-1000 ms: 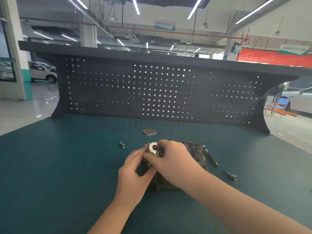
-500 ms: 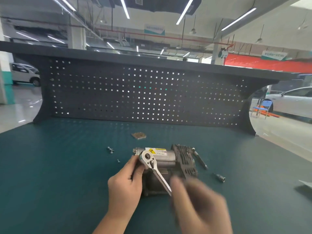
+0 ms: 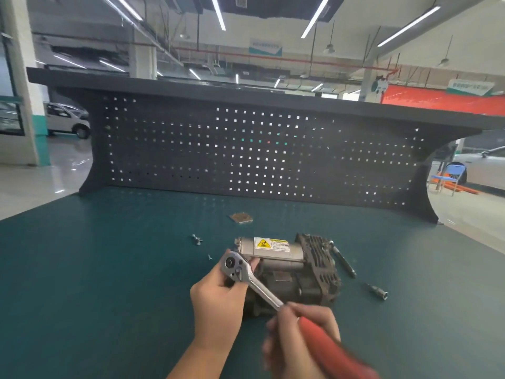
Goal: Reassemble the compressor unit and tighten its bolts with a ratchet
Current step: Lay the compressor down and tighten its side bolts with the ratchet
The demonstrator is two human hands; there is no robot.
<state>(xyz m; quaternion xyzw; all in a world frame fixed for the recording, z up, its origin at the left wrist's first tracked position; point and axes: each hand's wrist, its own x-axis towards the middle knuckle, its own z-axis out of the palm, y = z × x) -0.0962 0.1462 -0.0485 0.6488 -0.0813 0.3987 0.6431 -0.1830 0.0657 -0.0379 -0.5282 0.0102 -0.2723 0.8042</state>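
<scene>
The compressor (image 3: 289, 272) is lying on the tabletop (image 3: 109, 269). The left hand (image 3: 218, 294) is gripping the ratchet (image 3: 246, 277) head at its left end; the right hand (image 3: 303, 343) is clenching the red handle, which is running back toward the person's right.

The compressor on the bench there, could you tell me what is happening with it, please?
A person is working a ratchet on the compressor. The left hand holds the ratchet head at the unit's left end, and the right hand grips the red handle. A loose socket, an extension bar, small bolts and a flat plate lie on the green bench.
</scene>
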